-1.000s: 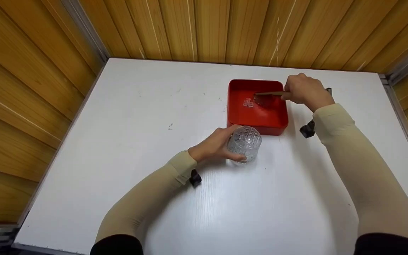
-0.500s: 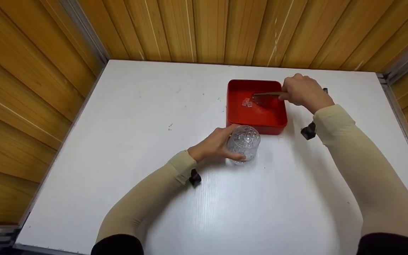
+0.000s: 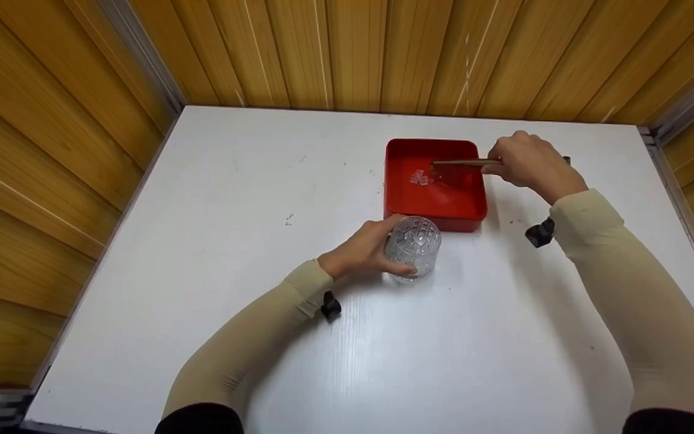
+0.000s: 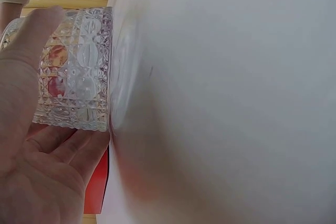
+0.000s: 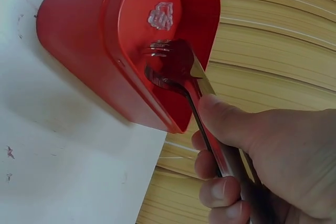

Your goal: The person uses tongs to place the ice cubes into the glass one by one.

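Observation:
My left hand (image 3: 366,247) holds a clear cut-glass tumbler (image 3: 420,241), thumb on the near side and fingers behind it. In the left wrist view the patterned glass (image 4: 79,72) has its base at the white tabletop. My right hand (image 3: 531,160) grips metal tongs (image 3: 464,163), whose tips reach into a red square box (image 3: 434,222). The right wrist view shows the tongs' forked ends (image 5: 157,51) spread apart with nothing between them. Beside them, a small cluster of clear ice-like cubes (image 3: 419,178) lies on the box floor, apart from the tips.
The white table (image 3: 232,199) carries the box towards its back right, just behind the tumbler. Wood-patterned panels (image 3: 305,54) rise along the back and left edges. Small dark marks (image 3: 290,219) dot the tabletop.
My right hand has drawn back a little to the right with the tongs, still over the box. The left hand and the tumbler have stayed in place.

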Demonstrator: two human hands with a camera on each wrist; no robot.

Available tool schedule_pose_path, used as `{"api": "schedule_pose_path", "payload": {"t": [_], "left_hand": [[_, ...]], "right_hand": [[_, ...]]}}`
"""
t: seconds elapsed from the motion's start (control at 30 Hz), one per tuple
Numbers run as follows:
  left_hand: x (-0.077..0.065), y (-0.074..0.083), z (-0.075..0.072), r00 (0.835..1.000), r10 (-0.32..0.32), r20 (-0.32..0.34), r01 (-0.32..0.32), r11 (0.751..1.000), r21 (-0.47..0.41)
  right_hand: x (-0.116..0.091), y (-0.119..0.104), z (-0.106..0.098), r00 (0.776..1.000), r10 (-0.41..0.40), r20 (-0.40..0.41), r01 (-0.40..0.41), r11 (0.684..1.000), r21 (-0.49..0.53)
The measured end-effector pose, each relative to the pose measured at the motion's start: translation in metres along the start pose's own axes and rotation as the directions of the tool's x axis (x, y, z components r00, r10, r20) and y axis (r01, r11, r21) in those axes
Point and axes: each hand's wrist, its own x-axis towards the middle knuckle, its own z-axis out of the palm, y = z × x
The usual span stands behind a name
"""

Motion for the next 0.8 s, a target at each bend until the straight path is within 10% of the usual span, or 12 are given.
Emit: {"api": "schedule_pose_path", "payload": {"t": [0.8], "left_hand": [[0.001, -0.002, -0.001, 1.000, -0.012, 0.006, 0.012, 1.000, 0.008]], "right_hand": [[-0.046, -0.020, -0.020, 0.976, -0.151, -0.158, 0.139, 0.986, -0.089]]}}
